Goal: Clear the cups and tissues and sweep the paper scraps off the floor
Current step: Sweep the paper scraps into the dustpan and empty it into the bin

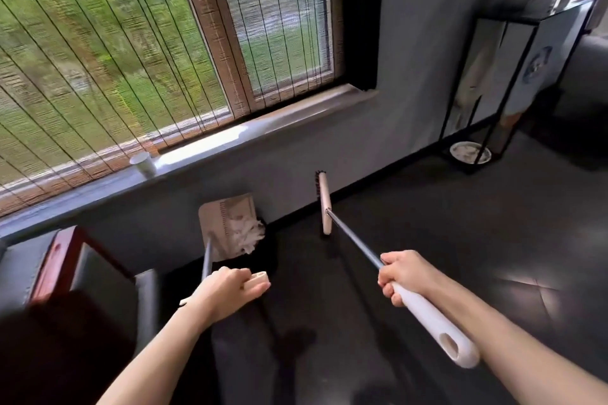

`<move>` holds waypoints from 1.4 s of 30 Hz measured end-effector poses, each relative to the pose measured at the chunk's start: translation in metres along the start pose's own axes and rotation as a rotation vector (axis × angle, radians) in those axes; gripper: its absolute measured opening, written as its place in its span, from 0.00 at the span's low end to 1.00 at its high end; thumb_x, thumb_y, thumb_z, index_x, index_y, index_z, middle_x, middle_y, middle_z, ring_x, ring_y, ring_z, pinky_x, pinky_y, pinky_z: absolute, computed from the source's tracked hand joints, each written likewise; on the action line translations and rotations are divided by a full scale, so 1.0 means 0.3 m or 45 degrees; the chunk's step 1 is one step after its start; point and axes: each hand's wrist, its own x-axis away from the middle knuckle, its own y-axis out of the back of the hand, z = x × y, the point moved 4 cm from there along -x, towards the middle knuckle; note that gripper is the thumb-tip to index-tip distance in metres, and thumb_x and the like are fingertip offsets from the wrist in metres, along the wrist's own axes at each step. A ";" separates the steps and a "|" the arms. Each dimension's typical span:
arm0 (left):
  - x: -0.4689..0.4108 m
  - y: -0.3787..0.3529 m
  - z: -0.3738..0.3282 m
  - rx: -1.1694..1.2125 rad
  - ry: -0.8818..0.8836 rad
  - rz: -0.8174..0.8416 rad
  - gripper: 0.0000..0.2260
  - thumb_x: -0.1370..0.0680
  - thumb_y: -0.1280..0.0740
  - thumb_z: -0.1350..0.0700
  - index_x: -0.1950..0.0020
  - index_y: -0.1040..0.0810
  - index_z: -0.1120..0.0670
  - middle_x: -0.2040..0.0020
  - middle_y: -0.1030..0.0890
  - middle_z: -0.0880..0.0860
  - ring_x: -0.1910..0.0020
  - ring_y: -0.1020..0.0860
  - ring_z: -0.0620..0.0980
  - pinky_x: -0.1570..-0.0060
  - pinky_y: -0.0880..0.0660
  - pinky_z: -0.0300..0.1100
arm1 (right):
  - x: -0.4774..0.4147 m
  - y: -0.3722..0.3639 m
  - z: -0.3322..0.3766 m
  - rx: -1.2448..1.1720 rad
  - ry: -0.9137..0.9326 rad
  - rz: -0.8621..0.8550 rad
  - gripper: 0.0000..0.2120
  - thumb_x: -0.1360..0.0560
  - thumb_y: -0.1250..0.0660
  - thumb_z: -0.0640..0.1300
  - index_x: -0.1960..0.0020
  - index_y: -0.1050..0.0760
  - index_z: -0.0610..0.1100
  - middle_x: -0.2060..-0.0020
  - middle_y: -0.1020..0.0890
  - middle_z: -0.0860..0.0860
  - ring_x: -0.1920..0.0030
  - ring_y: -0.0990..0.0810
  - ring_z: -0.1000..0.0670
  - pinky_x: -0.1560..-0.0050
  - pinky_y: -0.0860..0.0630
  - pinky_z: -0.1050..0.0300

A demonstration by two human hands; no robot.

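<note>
Gripping the white handle of a broom, the right hand holds it out so the brush head sits far ahead, close to the wall's base. On the left, the left hand is curled round the handle of a dustpan, which carries a wad of white tissue. Farther left, a white cup stands on the windowsill.

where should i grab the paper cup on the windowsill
Round its side wall, below the rim, coming from the room side. The paper cup stands upright on the windowsill with the blind close behind it, so the front is the free side.
</note>
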 end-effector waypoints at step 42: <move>0.002 0.002 -0.059 -0.865 -0.669 -0.367 0.26 0.46 0.27 0.31 0.78 0.29 0.52 0.83 0.31 0.49 0.88 0.32 0.47 0.83 0.42 0.29 | 0.003 -0.132 -0.037 0.021 0.083 0.213 0.12 0.29 0.43 0.24 0.57 0.32 0.40 0.69 0.31 0.45 0.80 0.31 0.52 0.80 0.36 0.65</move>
